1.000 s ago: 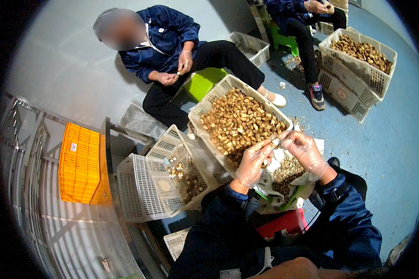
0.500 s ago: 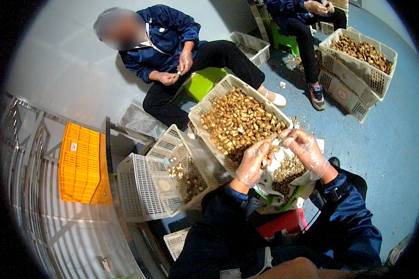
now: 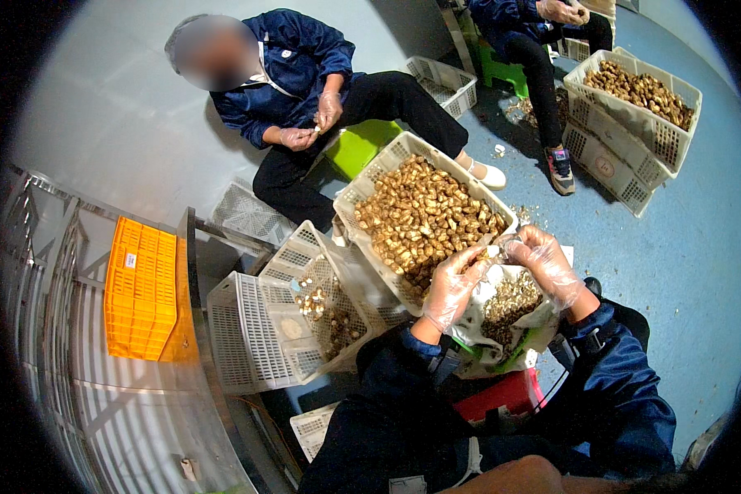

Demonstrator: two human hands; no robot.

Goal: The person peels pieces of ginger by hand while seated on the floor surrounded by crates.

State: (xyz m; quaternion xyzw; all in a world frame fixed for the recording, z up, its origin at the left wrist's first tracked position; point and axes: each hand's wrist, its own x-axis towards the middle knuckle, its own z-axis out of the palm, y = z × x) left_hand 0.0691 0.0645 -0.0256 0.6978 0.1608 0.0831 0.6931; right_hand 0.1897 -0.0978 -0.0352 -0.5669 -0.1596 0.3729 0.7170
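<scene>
Over a blue floor [image 3: 650, 272], the left hand [image 3: 450, 290] pinches a small mushroom [image 3: 492, 250] near the crate [image 3: 404, 146], likely light, tender and easily bruised, best held around its sides, while what the right hand [image 3: 550, 265] grasps with bent fingers cannot be told.

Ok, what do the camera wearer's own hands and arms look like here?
The left hand and right hand wear clear, crinkled thin-plastic gloves. Both arms are in shiny dark blue fabric sleeves, with a brighter blue cuff at the left wrist. A dark band shows near the right cuff.
</scene>
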